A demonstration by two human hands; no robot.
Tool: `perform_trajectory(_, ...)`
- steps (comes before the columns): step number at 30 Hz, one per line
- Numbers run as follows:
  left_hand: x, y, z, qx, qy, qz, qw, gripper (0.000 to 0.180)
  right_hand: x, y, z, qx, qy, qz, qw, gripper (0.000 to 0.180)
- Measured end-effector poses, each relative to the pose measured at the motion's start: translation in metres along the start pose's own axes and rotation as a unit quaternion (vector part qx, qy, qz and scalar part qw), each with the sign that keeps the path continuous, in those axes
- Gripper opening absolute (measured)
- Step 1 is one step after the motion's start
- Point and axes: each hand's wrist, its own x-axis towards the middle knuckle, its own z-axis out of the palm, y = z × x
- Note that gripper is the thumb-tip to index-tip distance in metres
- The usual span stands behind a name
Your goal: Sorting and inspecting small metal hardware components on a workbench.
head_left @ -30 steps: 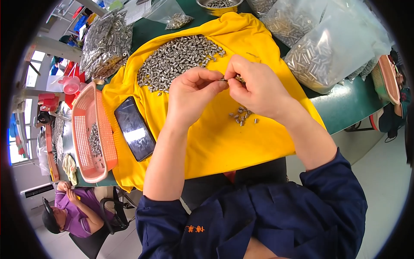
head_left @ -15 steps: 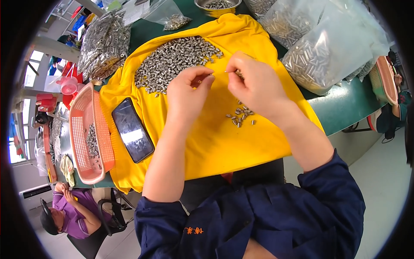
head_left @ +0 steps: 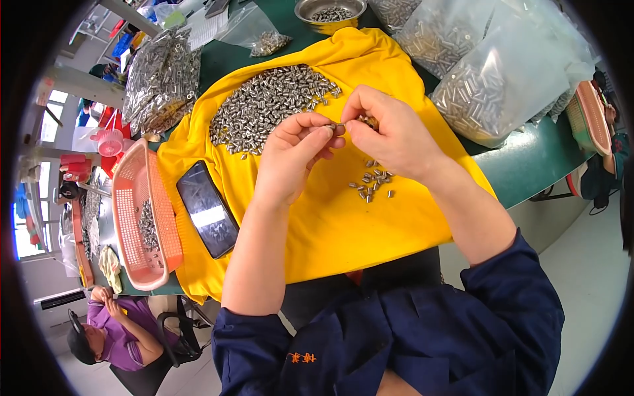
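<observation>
Over the yellow cloth (head_left: 370, 231), my two hands meet at the fingertips. My left hand (head_left: 290, 155) is closed in a pinch on a small silvery metal cylinder (head_left: 335, 126), partly covered by the fingers. Against that cylinder, my right hand (head_left: 396, 135) brings its closed thumb and forefinger; whatever sits at their tips is too small to name. Small brass-coloured pieces (head_left: 370, 121) show in the curl of its fingers. Beyond my left hand spreads a large heap of short metal cylinders (head_left: 264, 102). A smaller scatter of cylinders (head_left: 371, 183) lies below my right hand.
Left of the cloth stands a pink plastic basket (head_left: 122, 231) with some metal parts inside. A phone (head_left: 208, 210) lies on the cloth's left side. Bags of metal parts (head_left: 479, 99) fill the back right, and a metal bowl (head_left: 330, 25) stands behind. Another person (head_left: 125, 330) sits at lower left.
My hands were a little apart and have come together at the fingertips. The whole view has shifted slightly, with the table things now a bit lower and further right on the left side.
</observation>
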Motion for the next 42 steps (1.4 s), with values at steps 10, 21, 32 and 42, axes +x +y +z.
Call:
perform_trajectory(10, -0.001, -0.003, 0.002, -0.107, -0.019, -0.008, 0.994, 0.009, 0.0, -0.002, 0.0, 0.089, -0.013, 0.022, 0.996, 0.007)
perform_trajectory(21, -0.002, -0.004, 0.002, -0.016, 0.001, 0.029, 0.999, 0.012, -0.001, -0.005, -0.001, -0.112, -0.014, -0.053, 0.992, 0.01)
perform_trajectory(32, 0.005, -0.009, -0.001, 0.016, 0.014, 0.046, 0.999, 0.009, 0.001, 0.005, 0.0, 0.035, -0.029, 0.047, 0.998, 0.009)
perform_trajectory(42, -0.009, -0.016, 0.017, 0.392, -0.055, 0.053, 0.917, 0.012, 0.007, 0.008, -0.012, -0.111, 0.109, -0.033, 0.987, 0.009)
